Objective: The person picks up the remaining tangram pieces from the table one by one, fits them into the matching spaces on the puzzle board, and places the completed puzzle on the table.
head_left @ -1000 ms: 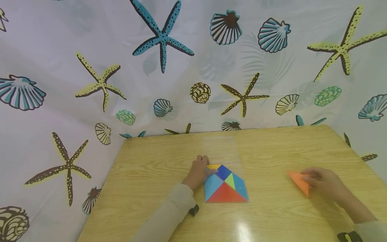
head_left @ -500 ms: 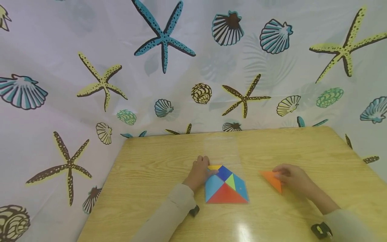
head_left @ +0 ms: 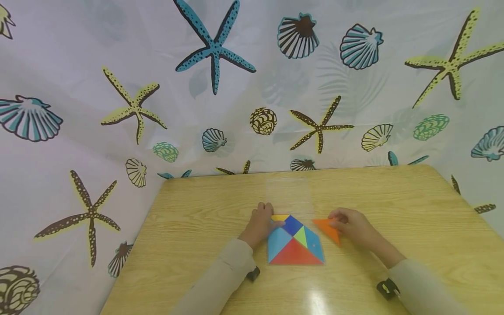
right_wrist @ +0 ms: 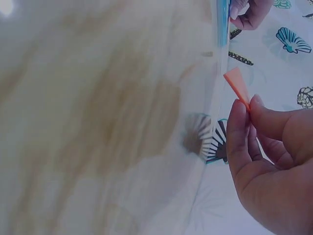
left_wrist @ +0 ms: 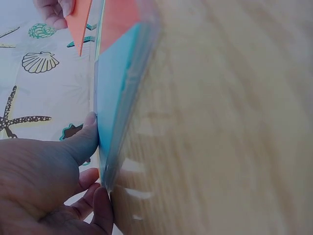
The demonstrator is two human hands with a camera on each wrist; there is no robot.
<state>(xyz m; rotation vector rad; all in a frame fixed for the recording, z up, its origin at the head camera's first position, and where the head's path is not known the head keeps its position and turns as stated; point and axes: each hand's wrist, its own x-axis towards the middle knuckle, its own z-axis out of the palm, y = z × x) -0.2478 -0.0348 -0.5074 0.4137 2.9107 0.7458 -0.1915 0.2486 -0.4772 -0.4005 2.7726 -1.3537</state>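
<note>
A tangram puzzle tray (head_left: 269, 258) lies on the table with coloured pieces in it: a red triangle (head_left: 294, 254), light blue triangle (head_left: 278, 243), dark blue square (head_left: 293, 225), small light green triangle (head_left: 301, 236), blue piece (head_left: 313, 245) and yellow-orange piece (head_left: 280, 217). My left hand (head_left: 260, 225) holds the tray at its left edge, thumb over the pieces, fingers at the side. Just right of the tray, my right hand (head_left: 354, 227) pinches an orange triangle (head_left: 329, 228) between thumb and fingers; the right wrist view shows the orange triangle (right_wrist: 236, 82) nearly edge-on.
A clear lid or sheet (head_left: 289, 194) lies flat behind the coloured pieces. The wooden table (head_left: 204, 205) reaches back to a white curtain (head_left: 252, 87) printed with starfish and shells. Light glares off the table's front.
My right hand has carried the orange triangle leftwards across the table, close to the tray's right side. The left hand has stayed at the tray's left edge.
</note>
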